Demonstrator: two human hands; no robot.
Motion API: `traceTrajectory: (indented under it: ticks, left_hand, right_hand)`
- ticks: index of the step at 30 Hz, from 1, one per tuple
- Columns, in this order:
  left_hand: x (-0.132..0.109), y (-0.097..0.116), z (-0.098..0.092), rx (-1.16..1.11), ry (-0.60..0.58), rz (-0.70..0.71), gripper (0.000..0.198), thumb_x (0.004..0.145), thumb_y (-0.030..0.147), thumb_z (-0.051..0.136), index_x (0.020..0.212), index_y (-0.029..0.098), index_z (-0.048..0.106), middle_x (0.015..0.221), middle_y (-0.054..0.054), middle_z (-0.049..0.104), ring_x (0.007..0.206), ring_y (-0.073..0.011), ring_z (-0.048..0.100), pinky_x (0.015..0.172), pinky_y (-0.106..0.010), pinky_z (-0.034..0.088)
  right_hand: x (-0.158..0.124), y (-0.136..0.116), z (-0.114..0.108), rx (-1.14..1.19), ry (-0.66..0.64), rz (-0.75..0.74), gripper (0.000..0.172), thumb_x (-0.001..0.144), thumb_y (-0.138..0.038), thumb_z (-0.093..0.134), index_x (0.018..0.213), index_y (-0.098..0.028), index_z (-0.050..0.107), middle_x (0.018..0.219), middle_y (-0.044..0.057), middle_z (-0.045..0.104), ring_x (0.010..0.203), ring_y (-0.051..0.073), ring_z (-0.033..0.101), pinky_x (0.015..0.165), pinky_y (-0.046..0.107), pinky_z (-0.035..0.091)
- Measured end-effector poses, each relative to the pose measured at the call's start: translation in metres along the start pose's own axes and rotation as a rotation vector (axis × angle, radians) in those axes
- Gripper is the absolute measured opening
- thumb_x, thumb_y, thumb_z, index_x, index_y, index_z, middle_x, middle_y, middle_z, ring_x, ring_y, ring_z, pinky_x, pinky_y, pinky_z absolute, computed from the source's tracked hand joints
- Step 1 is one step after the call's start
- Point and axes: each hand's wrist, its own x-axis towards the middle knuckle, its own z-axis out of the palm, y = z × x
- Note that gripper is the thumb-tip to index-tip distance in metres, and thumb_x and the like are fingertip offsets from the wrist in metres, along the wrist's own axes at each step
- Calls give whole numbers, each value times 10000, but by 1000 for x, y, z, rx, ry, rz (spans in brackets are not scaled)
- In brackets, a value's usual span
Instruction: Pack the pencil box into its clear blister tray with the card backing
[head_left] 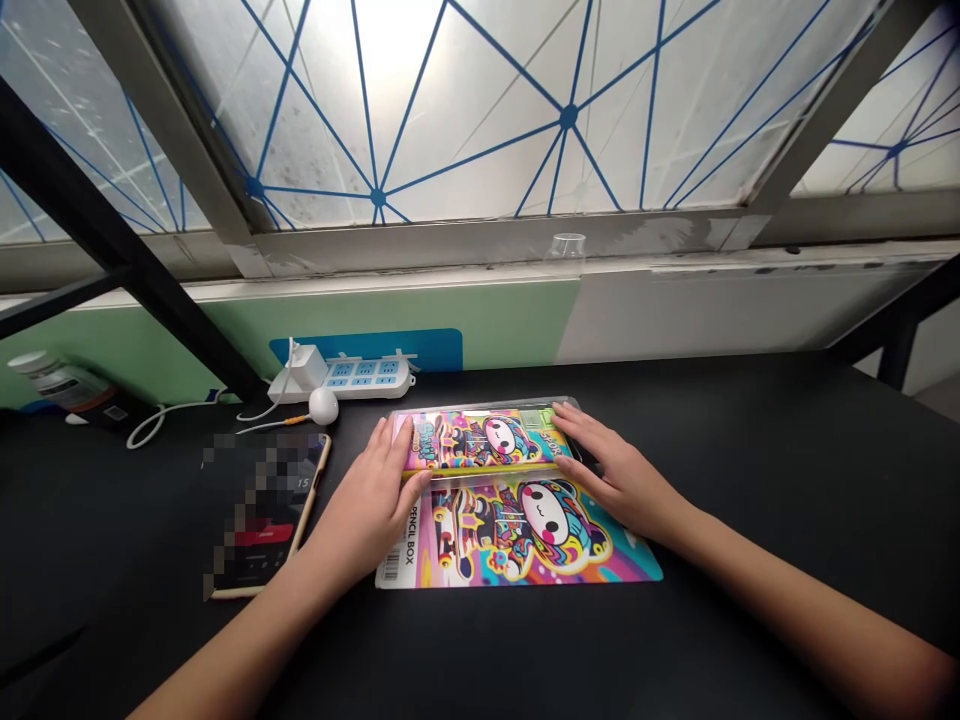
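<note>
A colourful pencil box [480, 440] with a cartoon figure lies on a black table [750, 480], resting on the far part of a flat printed card [517, 535] marked "PENCIL BOX". My left hand [371, 500] lies at the box's left end, fingers stretched forward and thumb against its near edge. My right hand [615, 470] lies at the box's right end, fingers flat and extended over its corner. Both hands press against the box from either side; neither is wrapped round it.
A phone [262, 520] in a pale case lies left of the card. Behind it sit a white power strip [360, 375] with a charger and cable, and a small white ball [323, 404]. A bottle [60, 385] lies at far left. A windowsill [675, 265] runs behind.
</note>
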Motion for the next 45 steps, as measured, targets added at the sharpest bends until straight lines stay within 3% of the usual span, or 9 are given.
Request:
traceTrajectory:
  ticks: [7, 11, 14, 18, 22, 29, 34, 39, 45]
  left_hand:
    - [-2, 12, -9, 274, 66, 38, 671, 1039, 556, 379, 1551, 124, 413, 1666, -238, 251, 1553, -428, 162, 1172, -707, 221]
    - [-1, 21, -7, 277, 120, 172, 662, 1032, 551, 427, 1563, 155, 395, 1679, -209, 244, 1559, -400, 171, 1195, -626, 257]
    - [5, 30, -4, 260, 79, 241, 638, 1035, 524, 449, 1566, 175, 395, 1674, -193, 272, 1551, -403, 204, 1194, -585, 287]
    - [18, 38, -1, 248, -10, 163, 573, 1045, 501, 435, 1537, 207, 449, 1629, -189, 378, 1498, -435, 326, 1159, -606, 330]
    - [28, 34, -2, 251, -11, 66, 538, 1055, 514, 393, 1455, 183, 534, 1589, -202, 438, 1474, -459, 359, 1134, -618, 354]
    - [31, 24, 0, 241, 7, 14, 499, 1060, 499, 374, 1379, 171, 572, 1628, -198, 376, 1517, -433, 286, 1161, -635, 320]
    - [30, 24, 5, 249, 25, 30, 543, 1062, 476, 346, 1479, 162, 494, 1645, -182, 347, 1543, -361, 259, 1203, -576, 296]
    - [30, 24, 4, 243, 2, 27, 550, 1066, 471, 331, 1548, 236, 453, 1653, -159, 334, 1533, -384, 269, 1191, -600, 292]
    - [28, 19, -5, 140, -38, 4, 522, 1068, 477, 335, 1493, 233, 517, 1636, -163, 367, 1531, -380, 279, 1175, -639, 285]
  right_hand:
    - [-11, -16, -2, -222, 19, -135, 659, 997, -480, 538, 1552, -175, 358, 1624, 238, 362, 1522, 372, 294, 1144, 655, 350]
    - [-23, -42, -4, -181, 117, -459, 449, 971, -348, 609, 1382, -178, 551, 1456, 202, 594, 1396, 318, 512, 1153, 574, 362]
    - [-28, -64, 0, -61, -53, -658, 371, 982, -370, 605, 1295, -171, 619, 1333, 145, 695, 1283, 263, 612, 1111, 469, 442]
    - [-26, -83, 5, -9, -358, -513, 748, 946, -618, 574, 1525, -161, 452, 1588, 194, 444, 1498, 341, 359, 1177, 574, 352]
    - [-26, -88, 2, 30, -464, -443, 948, 885, -717, 578, 1589, -128, 342, 1625, 228, 354, 1538, 378, 243, 1199, 620, 293]
    - [-27, -73, -2, 81, -388, -325, 459, 973, -529, 584, 1276, -188, 641, 1386, 155, 638, 1274, 316, 582, 1122, 553, 406]
    - [-18, -59, 7, -85, -185, -170, 419, 973, -441, 594, 1265, -140, 596, 1231, 183, 652, 1137, 349, 581, 962, 536, 476]
    - [-15, -61, 12, -130, -167, -106, 226, 974, -415, 594, 983, -190, 574, 1034, 115, 637, 973, 299, 575, 858, 477, 472]
    - [-21, -63, 5, -43, -119, -12, 261, 939, -461, 619, 912, -224, 512, 839, 46, 626, 755, 230, 571, 684, 363, 451]
